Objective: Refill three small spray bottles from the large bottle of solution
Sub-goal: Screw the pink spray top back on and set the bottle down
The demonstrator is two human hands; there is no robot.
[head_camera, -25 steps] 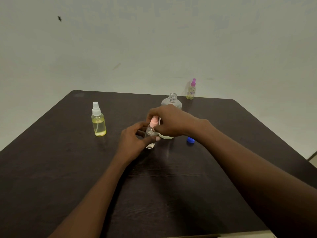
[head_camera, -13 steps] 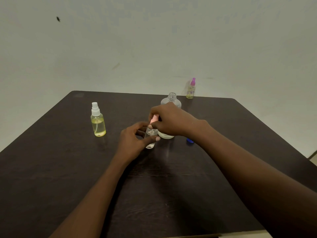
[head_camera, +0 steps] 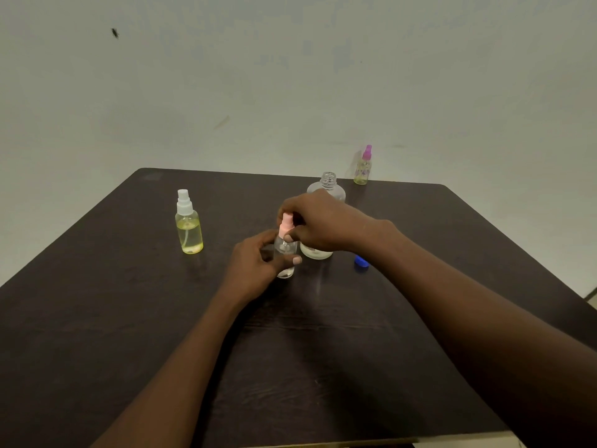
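Plastic this thin looks light, smooth and easily tipped, so the pink-capped spray bottle (head_camera: 285, 255), standing on the dark table (head_camera: 129, 318) just in front of the uncapped large bottle (head_camera: 328, 188), wants one hold round its body and another on its pump head (head_camera: 286, 223). The left hand (head_camera: 255, 270) wraps thumb and fingers round the clear body; the right hand (head_camera: 318, 223), arched over from above, pinches the pump head.
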